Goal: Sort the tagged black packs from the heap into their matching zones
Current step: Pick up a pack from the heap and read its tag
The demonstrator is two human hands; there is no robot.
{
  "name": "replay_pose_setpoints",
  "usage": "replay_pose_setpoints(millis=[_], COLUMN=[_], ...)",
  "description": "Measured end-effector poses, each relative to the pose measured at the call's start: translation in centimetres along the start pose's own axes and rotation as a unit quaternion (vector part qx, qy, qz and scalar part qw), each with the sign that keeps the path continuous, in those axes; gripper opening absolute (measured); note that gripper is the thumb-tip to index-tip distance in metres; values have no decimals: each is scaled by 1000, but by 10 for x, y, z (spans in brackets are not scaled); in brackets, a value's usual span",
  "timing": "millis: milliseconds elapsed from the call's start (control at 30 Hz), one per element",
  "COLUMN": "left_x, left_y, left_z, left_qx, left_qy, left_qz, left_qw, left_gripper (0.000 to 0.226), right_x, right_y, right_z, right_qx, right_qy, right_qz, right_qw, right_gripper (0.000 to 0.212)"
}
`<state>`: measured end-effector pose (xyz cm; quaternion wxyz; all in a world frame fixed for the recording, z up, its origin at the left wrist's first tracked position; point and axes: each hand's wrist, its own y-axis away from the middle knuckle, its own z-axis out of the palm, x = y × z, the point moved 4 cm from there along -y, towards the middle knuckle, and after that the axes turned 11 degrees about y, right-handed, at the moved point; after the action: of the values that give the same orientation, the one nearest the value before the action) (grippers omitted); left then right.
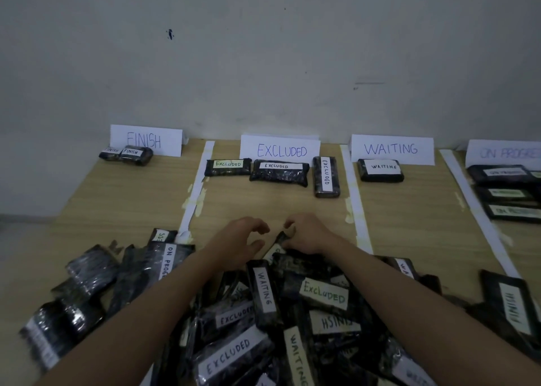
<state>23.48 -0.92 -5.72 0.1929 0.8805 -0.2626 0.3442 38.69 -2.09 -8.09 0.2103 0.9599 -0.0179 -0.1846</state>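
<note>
A heap of black packs (263, 321) with white or pale tags covers the near part of the wooden table (263, 207). At the heap's far edge my right hand (307, 236) pinches the top corner of a black pack (276, 246) whose tag is mostly hidden. My left hand (243, 239) hovers just left of that pack, fingers loosely curled, holding nothing. Paper signs stand at the back: FINISH (145, 140), EXCLUDED (280, 149), WAITING (391, 149) and ON PROGRESS (506, 152), cut off at the right.
White paper strips (195, 189) divide the table into lanes. Two packs (126, 153) lie under FINISH, three packs (279, 171) under EXCLUDED, one pack (380, 170) under WAITING, and three packs (509, 193) under ON PROGRESS. A grey wall (263, 48) rises behind.
</note>
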Motion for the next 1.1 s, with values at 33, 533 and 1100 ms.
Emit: replay_pose_setpoints(millis=[33, 533, 1100], left_x=[0, 56, 31], left_y=[1, -5, 25], left_z=[-2, -52, -35], left_qx=[6, 131, 98], left_qy=[0, 409, 347], left_qz=[3, -25, -60], left_qw=[1000, 903, 931], left_gripper=[31, 13, 14], right_x=[1, 27, -16], right_y=[1, 62, 77], right_z=[-1, -87, -45], right_qx=[0, 227, 314], right_qy=[-48, -636, 24], right_qz=[11, 45, -137], right_qw=[999, 736, 939], right_gripper=[40, 25, 55])
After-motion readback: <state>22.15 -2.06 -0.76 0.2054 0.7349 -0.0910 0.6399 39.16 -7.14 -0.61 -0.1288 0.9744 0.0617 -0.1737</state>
